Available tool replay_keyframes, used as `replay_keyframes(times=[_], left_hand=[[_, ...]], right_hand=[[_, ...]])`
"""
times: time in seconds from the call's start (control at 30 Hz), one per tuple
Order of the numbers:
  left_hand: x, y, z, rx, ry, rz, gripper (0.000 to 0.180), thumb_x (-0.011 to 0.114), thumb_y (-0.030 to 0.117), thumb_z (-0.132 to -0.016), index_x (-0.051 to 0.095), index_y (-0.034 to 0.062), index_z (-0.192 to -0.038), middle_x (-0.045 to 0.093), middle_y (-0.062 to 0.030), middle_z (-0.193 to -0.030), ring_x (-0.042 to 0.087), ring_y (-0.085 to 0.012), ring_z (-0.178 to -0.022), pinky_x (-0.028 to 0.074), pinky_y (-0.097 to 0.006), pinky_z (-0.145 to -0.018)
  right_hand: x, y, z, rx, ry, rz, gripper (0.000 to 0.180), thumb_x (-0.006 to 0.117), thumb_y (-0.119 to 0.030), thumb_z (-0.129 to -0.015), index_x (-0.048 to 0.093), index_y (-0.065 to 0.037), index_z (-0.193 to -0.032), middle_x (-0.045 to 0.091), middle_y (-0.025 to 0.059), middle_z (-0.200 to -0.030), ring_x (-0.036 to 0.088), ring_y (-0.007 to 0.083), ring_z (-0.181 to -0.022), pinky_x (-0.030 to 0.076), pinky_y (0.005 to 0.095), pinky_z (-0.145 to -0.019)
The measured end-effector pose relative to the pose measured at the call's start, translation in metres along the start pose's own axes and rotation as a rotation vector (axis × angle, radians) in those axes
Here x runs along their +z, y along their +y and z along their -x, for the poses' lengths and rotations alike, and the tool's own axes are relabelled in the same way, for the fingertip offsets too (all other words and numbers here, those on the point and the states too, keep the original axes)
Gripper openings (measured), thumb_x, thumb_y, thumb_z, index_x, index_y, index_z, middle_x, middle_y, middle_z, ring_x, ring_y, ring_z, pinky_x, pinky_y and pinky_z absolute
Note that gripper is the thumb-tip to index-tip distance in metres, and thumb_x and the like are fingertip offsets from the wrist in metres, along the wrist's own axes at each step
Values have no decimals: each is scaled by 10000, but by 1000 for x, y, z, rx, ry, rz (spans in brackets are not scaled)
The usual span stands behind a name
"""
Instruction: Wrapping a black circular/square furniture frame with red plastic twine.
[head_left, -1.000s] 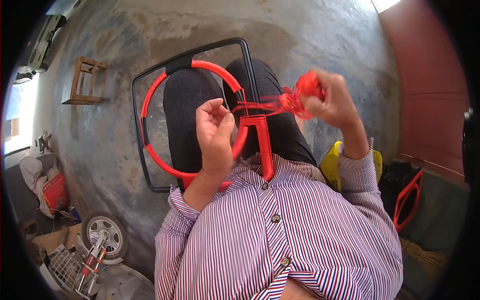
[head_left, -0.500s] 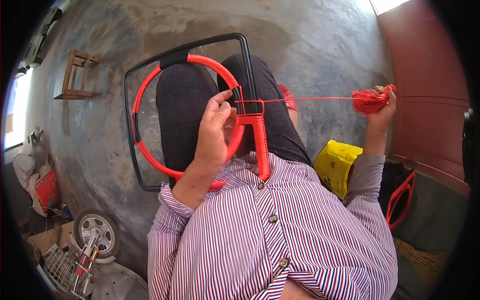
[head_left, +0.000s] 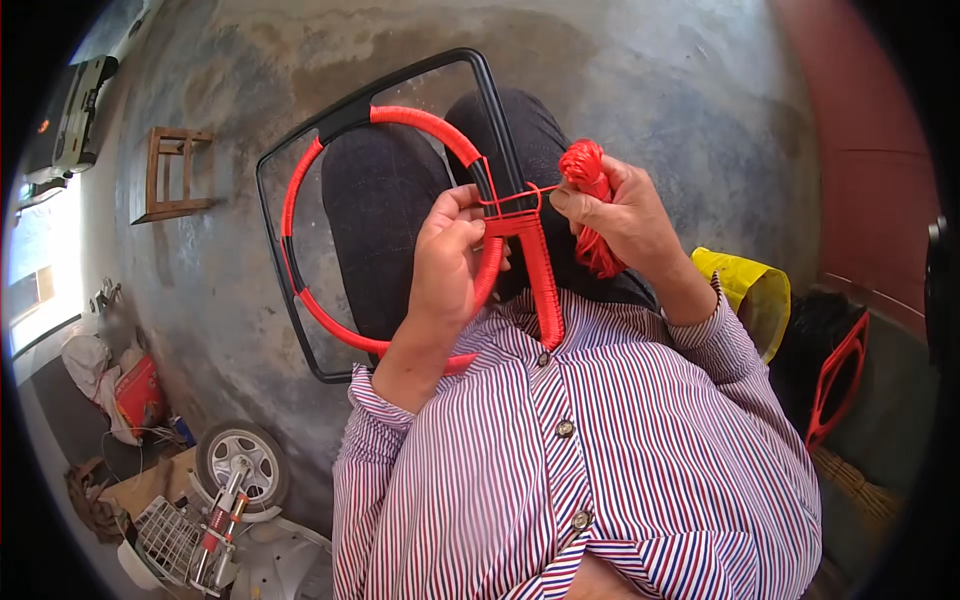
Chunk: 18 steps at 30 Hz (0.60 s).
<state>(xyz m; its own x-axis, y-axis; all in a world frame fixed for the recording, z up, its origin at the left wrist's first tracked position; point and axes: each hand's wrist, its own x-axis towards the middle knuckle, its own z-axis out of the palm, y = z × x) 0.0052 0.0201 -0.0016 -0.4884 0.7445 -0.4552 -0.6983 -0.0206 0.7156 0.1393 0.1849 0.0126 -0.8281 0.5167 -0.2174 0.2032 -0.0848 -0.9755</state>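
A black frame (head_left: 345,118) with rounded corners and a ring inside it lies across my thighs. Red cord wraps parts of the ring (head_left: 425,124) and a stretch of the near right side bar (head_left: 541,290). My left hand (head_left: 446,262) is closed on the ring where it meets this bar, its thumb against the wrapping and some fingertips hidden behind. Just right of the bar, my right hand (head_left: 628,215) grips a bundle of red cord (head_left: 592,178). From the bundle a short strand leads to a loose loop (head_left: 538,200) around the bar and ring.
A small wooden stool (head_left: 172,175) stands on the concrete floor at far left. A wheeled vehicle with a wire basket (head_left: 172,530) is at lower left. Beside my right arm are a yellow bag (head_left: 745,285) and a red-edged frame (head_left: 838,380).
My right hand has come in from the far right with the cord bundle, and the long taut strand is now short. My left thumb has moved onto the wrapped joint.
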Motion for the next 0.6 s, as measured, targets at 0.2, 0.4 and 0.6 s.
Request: replay_keyframes(times=[0.2,0.4,0.6], left_hand=[[-1,6,-2,-146,-14,-63,194,425,85,-884,531,1,-1022,659,-156,-802,621,-208,-591,525,-312,-539],[0,4,-6,-119,22,18,151,438,73,-869,532,16,-973,661,-148,-806,632,-214,-600,533,-315,-501],[-3,0,-5,-146,-19,46,132,453,36,-815,527,28,-923,661,-145,-828,648,-230,-634,536,-330,-477]], right_hand=[[9,7,-6,60,-34,25,209,725,-194,-883,678,1,-942,627,-23,-720,543,33,-660,453,240,-590],[10,1,-11,139,-105,-38,194,723,-171,-874,675,3,-944,634,-14,-710,548,41,-633,457,247,-572],[10,1,0,58,-122,108,139,680,-122,-848,642,1,-901,617,-8,-687,538,59,-601,457,255,-567]])
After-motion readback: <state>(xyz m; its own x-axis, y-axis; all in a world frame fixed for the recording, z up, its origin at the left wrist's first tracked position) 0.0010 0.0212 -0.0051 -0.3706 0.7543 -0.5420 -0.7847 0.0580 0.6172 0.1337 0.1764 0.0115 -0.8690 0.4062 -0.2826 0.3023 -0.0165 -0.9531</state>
